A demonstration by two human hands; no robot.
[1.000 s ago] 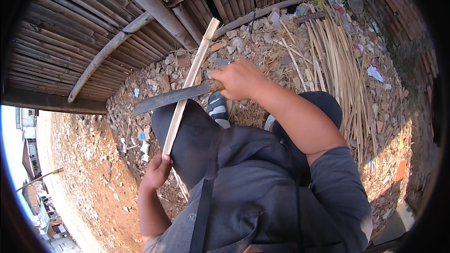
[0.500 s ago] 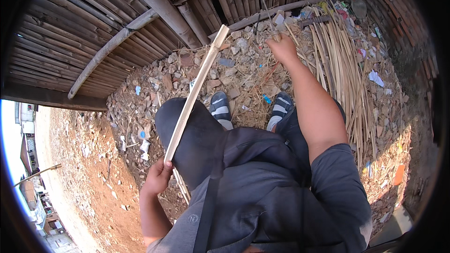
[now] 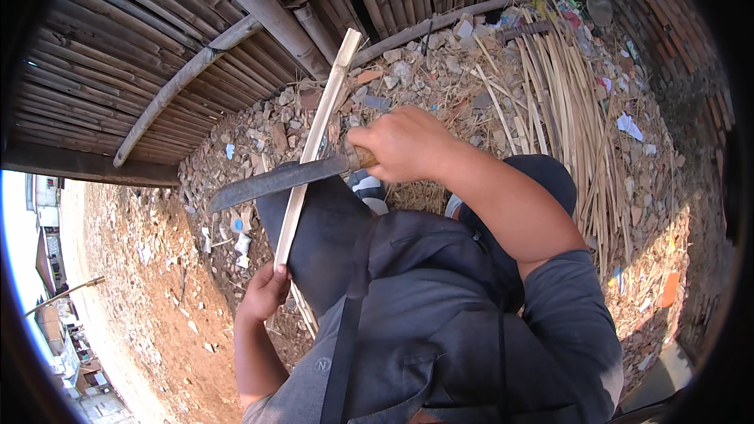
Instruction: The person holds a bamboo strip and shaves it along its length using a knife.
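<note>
My left hand [image 3: 265, 292] is closed on the lower end of a long split bamboo strip [image 3: 316, 129], which slants up and away across my left thigh. My right hand [image 3: 407, 144] grips the wooden handle of a machete [image 3: 279, 182]. The machete's dark, wide blade points left and crosses over the strip about midway, above my left knee. Whether the edge touches the strip I cannot tell.
A pile of pale bamboo strips [image 3: 569, 102] lies on the right beside a brick wall [image 3: 699, 55]. Rubble and litter [image 3: 400, 74] cover the ground around my sandals. A bamboo-slat wall [image 3: 102, 71] with poles stands ahead and to the left.
My right hand has come from far ahead back toward my left knee, bringing the machete across the bamboo strip. The strip's far end has tipped slightly left; my left hand stays nearly in place.
</note>
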